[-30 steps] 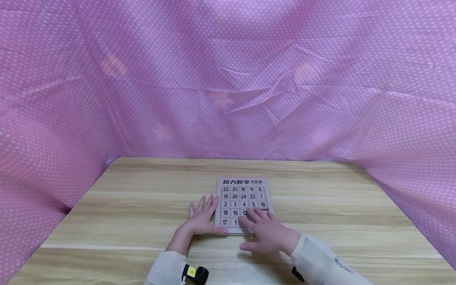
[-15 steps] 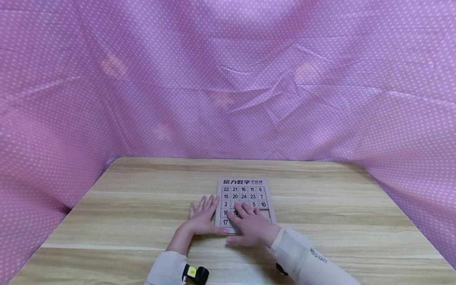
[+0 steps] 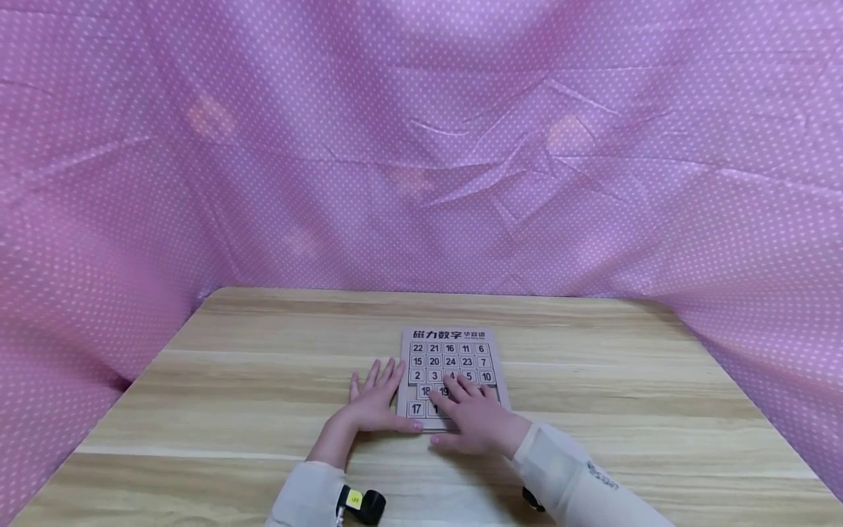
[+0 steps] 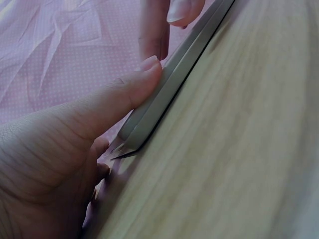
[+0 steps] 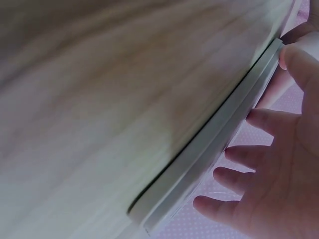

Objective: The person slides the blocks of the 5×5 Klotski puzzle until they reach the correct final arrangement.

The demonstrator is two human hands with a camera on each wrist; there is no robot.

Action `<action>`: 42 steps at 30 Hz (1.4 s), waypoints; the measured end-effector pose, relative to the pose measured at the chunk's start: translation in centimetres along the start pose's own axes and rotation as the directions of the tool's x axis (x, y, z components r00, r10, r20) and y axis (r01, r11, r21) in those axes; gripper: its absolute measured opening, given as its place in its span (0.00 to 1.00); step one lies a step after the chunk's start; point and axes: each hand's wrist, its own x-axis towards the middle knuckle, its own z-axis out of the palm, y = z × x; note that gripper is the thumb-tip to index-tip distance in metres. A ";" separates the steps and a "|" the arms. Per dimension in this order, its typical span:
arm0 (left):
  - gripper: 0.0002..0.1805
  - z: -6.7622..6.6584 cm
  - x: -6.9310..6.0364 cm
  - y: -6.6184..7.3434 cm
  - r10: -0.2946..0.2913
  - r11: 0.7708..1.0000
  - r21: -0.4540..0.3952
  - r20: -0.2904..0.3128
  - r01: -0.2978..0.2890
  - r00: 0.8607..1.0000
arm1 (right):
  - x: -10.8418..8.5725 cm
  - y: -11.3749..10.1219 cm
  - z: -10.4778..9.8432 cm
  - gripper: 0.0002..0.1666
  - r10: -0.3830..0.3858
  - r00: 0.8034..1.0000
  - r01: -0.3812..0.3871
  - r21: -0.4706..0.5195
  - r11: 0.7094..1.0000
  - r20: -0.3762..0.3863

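Cloth (image 3: 421,146), one: pink with white dots, hangs in soft creases behind and beside the table.
Table (image 3: 263,337), one: pale wood grain, flat.
Sleeves (image 3: 589,479), two: light fabric; dark lettering on the right, illegible.
Board (image 3: 496,362), one: pale, flat, rectangular; lies near the middle of the table's near half, between both hands. Headed 磁力数字, then smaller 华容道; tiny line beneath, unreadable.
Right hand (image 3: 477,421): fingers spread over lower tiles, gripping nothing; cannot tell which fingertips press.
Left hand (image 3: 375,406): fingers straight, spread against the left edge, thumb at the near-left corner; steadies without closing round.
Black wrist devices (image 3: 372,506), two: one per wrist, the right mostly hidden.
Tiles (image 3: 451,361), square, nineteen readable: 22-21-16-11-6; 15-20-24-23-7; 2-3-4-5-10; 18-19, offset rightward with gap at left; 17-1. Remainder under the right hand, uncounted.
Yellow label (image 3: 354,499), one: on the left device, mark illegible.
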 end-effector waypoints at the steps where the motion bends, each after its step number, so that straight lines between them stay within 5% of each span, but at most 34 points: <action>1: 0.63 0.0 0.0 0.0 0.001 1.000 0.002 0.000 -0.001 1.000 | -0.1 0.1 0.0 0.44 0.000 1.000 0.000 0.004 1.000 -0.004; 23: 0.63 0.0 0.1 -0.2 0.005 1.000 -0.004 -0.001 -0.005 1.000 | -1.0 0.4 -0.5 0.43 0.019 1.000 -0.018 0.065 0.998 -0.022; 33: 0.63 0.1 0.0 -0.1 -0.002 1.000 -0.001 0.001 0.002 1.000 | -1.1 -0.9 0.0 0.42 -0.064 0.998 0.065 0.068 0.996 -0.008; 42: 0.62 0.1 -0.1 0.2 -0.007 1.000 0.001 0.006 0.007 1.000 | -1.0 -1.2 -0.3 0.40 -0.052 0.999 0.052 0.058 0.997 0.001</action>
